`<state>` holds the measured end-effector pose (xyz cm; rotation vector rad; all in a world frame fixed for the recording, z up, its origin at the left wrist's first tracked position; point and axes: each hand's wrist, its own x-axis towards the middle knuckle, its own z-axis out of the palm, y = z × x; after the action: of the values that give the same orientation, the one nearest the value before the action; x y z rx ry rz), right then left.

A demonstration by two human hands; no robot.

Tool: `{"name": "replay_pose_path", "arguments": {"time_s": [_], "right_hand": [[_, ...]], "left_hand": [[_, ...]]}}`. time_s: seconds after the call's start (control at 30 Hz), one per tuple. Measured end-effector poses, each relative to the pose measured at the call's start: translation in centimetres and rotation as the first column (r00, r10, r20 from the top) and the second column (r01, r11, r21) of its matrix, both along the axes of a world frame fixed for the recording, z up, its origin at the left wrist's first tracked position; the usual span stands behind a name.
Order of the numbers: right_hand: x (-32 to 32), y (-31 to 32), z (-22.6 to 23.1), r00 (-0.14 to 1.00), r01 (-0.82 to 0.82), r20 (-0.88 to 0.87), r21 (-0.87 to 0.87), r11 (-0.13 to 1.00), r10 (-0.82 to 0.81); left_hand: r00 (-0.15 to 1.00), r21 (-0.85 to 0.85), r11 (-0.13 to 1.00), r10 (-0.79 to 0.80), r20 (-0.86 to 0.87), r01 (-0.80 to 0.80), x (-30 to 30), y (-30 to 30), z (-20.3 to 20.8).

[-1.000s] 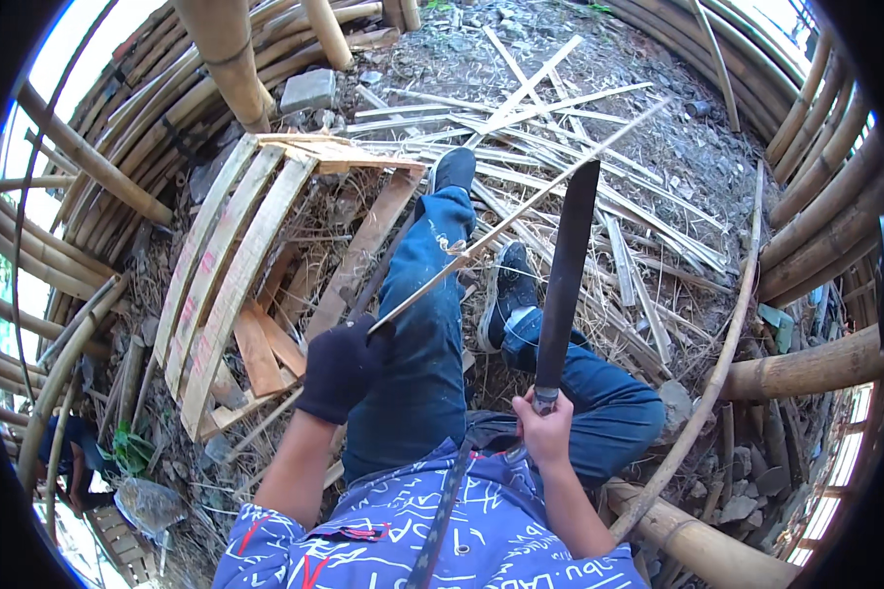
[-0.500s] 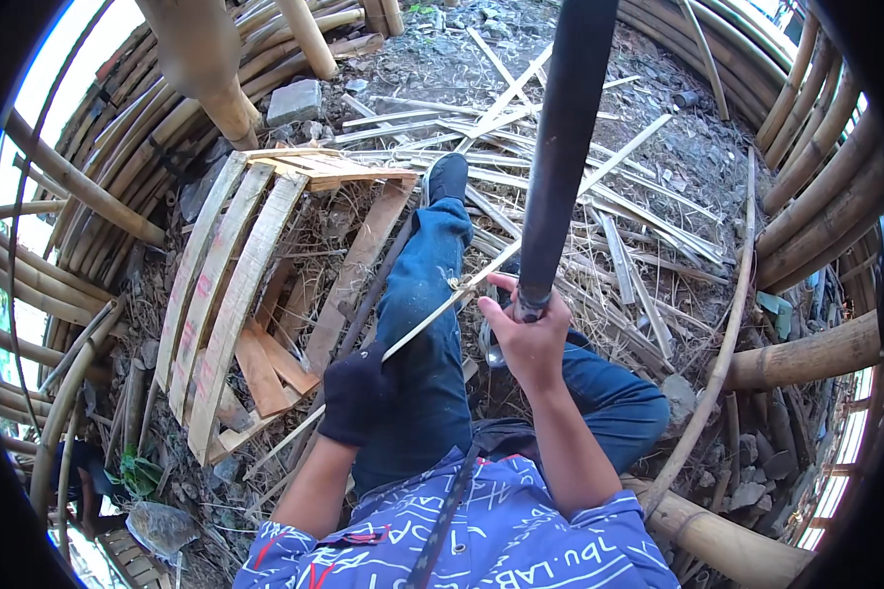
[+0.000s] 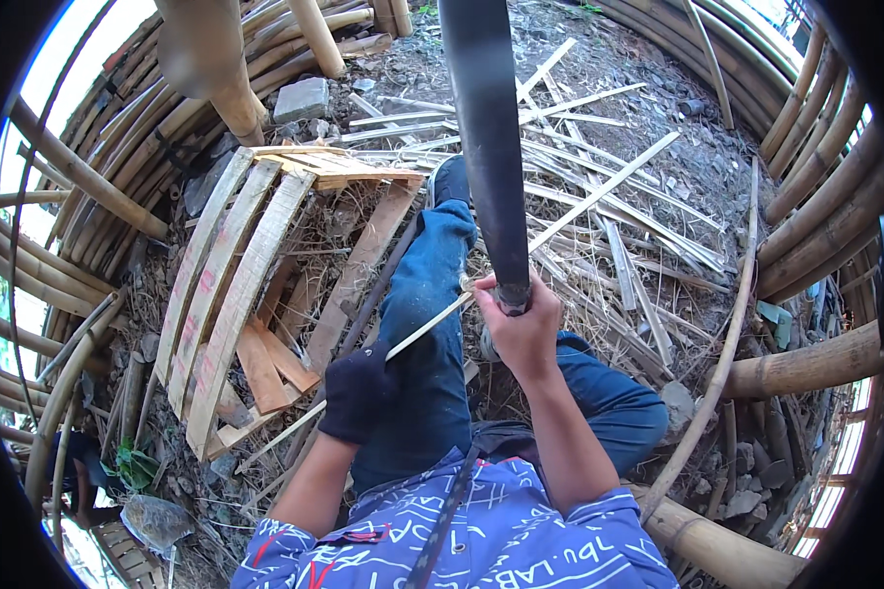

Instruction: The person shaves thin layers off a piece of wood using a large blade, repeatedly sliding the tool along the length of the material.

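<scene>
My left hand (image 3: 356, 396), in a black glove, is closed around a thin pale bamboo strip (image 3: 424, 329). The strip slants across my left thigh, its lower end running past my wrist toward the ground. My bare right hand (image 3: 528, 332) grips the handle of a machete (image 3: 491, 147), whose wide dark blade rises toward the camera. Near the knee, the right fingers are close to the strip's upper part; whether they touch it I cannot tell. A small curled shaving shows on the strip there. The machete's handle is mostly hidden in my fist.
A slatted wooden crate (image 3: 228, 294) lies tipped beside my left leg. Split bamboo strips (image 3: 609, 196) litter the ground ahead. Thick bamboo poles (image 3: 805, 358) are on both sides, and a concrete block (image 3: 302, 100) lies at the far left. Another person's arm (image 3: 81, 486) shows at lower left.
The machete blade has swung left and now leans the other way. My right hand has shifted slightly left, closer to the strip. The left hand has hardly moved.
</scene>
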<state>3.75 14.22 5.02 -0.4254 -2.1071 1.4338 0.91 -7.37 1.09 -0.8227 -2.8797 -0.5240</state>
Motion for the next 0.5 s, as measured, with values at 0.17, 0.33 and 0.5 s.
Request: {"name": "replay_pose_path", "arguments": {"time_s": [0.17, 0.33, 0.5], "right_hand": [[0.2, 0.0, -1.1, 0.999, -0.016, -0.041, -0.081, 0.997, 0.013], [1.5, -0.4, -1.7, 0.99, -0.06, -0.141, -0.338, 0.939, 0.012], [4.6, 1.6, 0.4, 0.971, -0.166, -0.232, -0.819, 0.55, -0.052]], "left_hand": [[1.0, -0.017, 1.0, 0.009, 0.011, -0.008, -0.1, -0.1, -0.2], [0.978, 0.011, 0.997, 0.073, 0.197, -0.076, -0.7, -0.2, -0.3], [0.952, 0.052, 0.995, 0.067, 0.3, -0.087, -1.6, -0.2, 0.3]]}}
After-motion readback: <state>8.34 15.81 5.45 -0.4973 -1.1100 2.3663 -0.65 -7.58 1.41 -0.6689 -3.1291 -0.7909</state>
